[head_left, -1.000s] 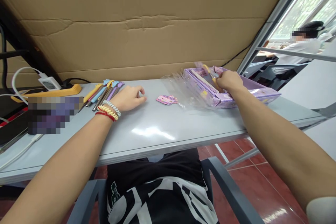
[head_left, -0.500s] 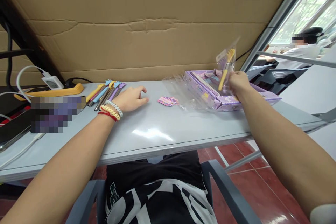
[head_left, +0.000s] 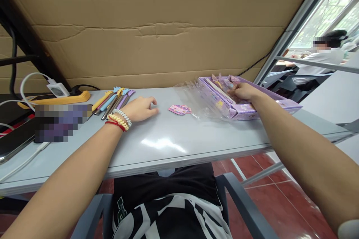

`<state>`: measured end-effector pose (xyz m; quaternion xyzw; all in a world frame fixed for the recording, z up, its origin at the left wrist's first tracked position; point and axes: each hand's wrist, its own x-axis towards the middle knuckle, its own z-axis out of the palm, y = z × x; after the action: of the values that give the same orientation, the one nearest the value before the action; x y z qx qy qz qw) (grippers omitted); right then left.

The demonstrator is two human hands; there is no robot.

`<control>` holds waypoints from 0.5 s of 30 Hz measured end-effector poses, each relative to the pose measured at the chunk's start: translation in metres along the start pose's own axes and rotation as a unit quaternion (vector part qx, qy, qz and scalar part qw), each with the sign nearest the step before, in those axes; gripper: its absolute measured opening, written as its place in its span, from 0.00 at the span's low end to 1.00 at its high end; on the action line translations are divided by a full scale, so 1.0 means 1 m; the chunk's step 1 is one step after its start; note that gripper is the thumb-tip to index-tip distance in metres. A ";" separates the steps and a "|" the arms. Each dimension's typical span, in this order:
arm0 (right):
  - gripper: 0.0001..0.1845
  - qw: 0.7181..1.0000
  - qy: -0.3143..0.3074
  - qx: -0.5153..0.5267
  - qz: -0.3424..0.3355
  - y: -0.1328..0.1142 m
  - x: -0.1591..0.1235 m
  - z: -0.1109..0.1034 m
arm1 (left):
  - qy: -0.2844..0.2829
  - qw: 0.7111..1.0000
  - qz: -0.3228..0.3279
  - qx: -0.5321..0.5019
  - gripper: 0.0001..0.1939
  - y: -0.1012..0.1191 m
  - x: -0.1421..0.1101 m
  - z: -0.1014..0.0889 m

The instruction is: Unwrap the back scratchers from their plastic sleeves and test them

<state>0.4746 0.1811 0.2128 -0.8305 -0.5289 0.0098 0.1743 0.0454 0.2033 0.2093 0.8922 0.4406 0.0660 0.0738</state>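
My left hand rests on the desk, open and holding nothing, with bracelets at the wrist. Just left of it lies a pile of small back scratchers with yellow, blue and purple claw-shaped heads and metal rods. On the right, my right hand reaches down into a purple open box, fingers curled in and their tips hidden. Clear plastic packets with purple and yellow contents show beside those fingers. What the fingers grip cannot be made out.
Small pink cards lie mid-desk, beside a crumpled clear plastic sheet against the box. At left are a yellow power strip, a white charger, cables and a blurred device. A cardboard wall backs the desk.
My right hand has gone down and left into the box, lowering the bagged yellow back scratcher that it held above it. My left hand stays in place.
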 end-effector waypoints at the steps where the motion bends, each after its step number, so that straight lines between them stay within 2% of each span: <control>1: 0.15 1.000 -0.015 0.022 0.013 -0.001 -0.001 0.000 | 0.001 1.000 0.000 -0.002 0.25 0.000 0.000 0.000; 3: 0.15 0.996 -0.031 0.069 0.042 -0.004 -0.005 -0.002 | 0.003 1.000 -0.001 -0.006 0.25 -0.001 0.001 0.000; 7: 0.18 0.989 0.012 0.134 0.065 -0.014 -0.020 -0.006 | 0.002 1.000 0.001 -0.004 0.25 -0.002 0.001 0.001; 12: 0.12 0.985 0.083 0.125 0.084 -0.028 -0.032 -0.017 | 0.000 1.000 0.000 0.002 0.25 0.000 0.000 0.001; 15: 0.11 0.983 0.132 0.113 0.062 -0.039 -0.035 -0.030 | -0.001 1.000 -0.005 0.004 0.25 0.001 0.000 0.001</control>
<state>0.4308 0.1568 0.2468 -0.8307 -0.4440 -0.0289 0.3346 0.0467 0.2030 0.2087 0.8905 0.4450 0.0625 0.0711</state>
